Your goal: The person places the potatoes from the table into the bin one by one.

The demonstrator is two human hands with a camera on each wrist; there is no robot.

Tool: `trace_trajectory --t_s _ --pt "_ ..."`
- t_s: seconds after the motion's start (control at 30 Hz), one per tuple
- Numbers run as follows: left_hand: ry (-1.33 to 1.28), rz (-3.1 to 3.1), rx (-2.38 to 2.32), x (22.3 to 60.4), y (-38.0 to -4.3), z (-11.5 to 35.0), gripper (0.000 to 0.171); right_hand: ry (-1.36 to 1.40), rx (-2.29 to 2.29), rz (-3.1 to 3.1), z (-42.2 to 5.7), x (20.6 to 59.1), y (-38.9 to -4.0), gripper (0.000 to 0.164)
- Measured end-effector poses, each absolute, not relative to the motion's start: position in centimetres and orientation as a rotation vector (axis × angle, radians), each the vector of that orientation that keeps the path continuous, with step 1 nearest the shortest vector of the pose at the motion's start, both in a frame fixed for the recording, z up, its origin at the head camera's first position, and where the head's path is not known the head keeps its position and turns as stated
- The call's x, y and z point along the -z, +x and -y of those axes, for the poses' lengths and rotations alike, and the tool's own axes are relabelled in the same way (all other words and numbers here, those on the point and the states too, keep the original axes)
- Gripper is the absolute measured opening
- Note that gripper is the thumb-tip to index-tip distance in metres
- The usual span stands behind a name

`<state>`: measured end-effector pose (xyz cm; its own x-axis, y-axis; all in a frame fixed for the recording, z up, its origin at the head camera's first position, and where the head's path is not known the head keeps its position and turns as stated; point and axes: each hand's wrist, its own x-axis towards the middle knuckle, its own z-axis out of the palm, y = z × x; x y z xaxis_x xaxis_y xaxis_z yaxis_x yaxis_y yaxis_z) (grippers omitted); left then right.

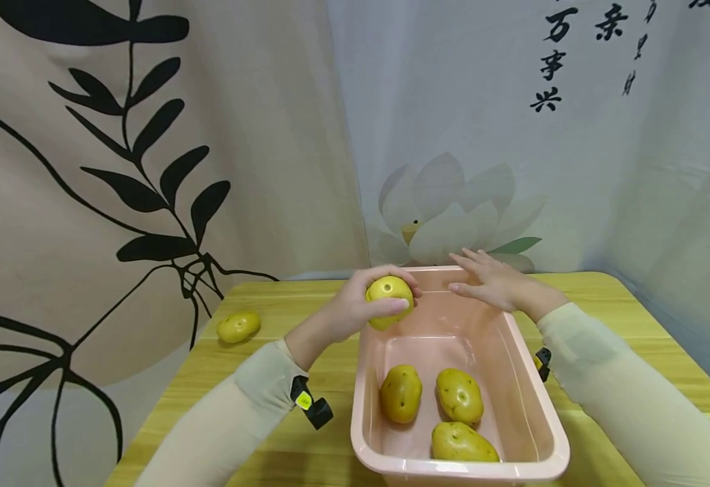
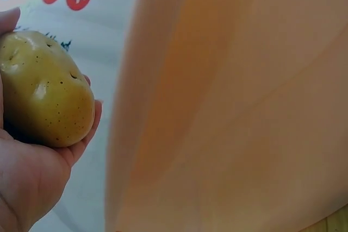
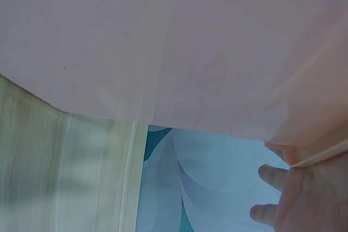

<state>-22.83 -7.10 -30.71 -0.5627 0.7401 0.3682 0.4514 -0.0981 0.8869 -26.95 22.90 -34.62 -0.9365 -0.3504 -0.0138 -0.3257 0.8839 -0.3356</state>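
Note:
My left hand (image 1: 361,303) grips a yellow-brown potato (image 1: 389,289) above the left rim of a pink plastic basin (image 1: 364,406). In the left wrist view the potato (image 2: 46,91) lies against the palm, with fingertips round its far side. At the basin's far right corner, my right hand (image 1: 491,281) has its fingers extended over the rim and holds nothing. Its fingers (image 3: 272,176) show beside the basin wall (image 3: 217,52) in the right wrist view. Inside the basin lie three potatoes: one at left (image 1: 401,393), another at right (image 1: 460,396), a third nearest me (image 1: 464,443).
Another potato (image 1: 239,327) lies on the wood-grain table (image 1: 294,304), left of the basin. Behind the table hangs a printed curtain (image 1: 270,135) with dark leaves and lettering. Each wrist carries a small black camera (image 1: 312,404).

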Motion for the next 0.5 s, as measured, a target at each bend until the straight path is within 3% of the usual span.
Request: trace_trajectory --t_s 0.3,0.5 --pt "1.435 -1.946 -1.635 31.8 -23.5 5.7 0.023 -0.537 0.531 -2.981 -22.9 34.9 -27.2 0.083" --pt "1.374 -1.937 -1.526 32.2 -23.1 5.0 0.026 -0.514 0.530 -2.970 -23.0 34.7 -27.0 0.079"
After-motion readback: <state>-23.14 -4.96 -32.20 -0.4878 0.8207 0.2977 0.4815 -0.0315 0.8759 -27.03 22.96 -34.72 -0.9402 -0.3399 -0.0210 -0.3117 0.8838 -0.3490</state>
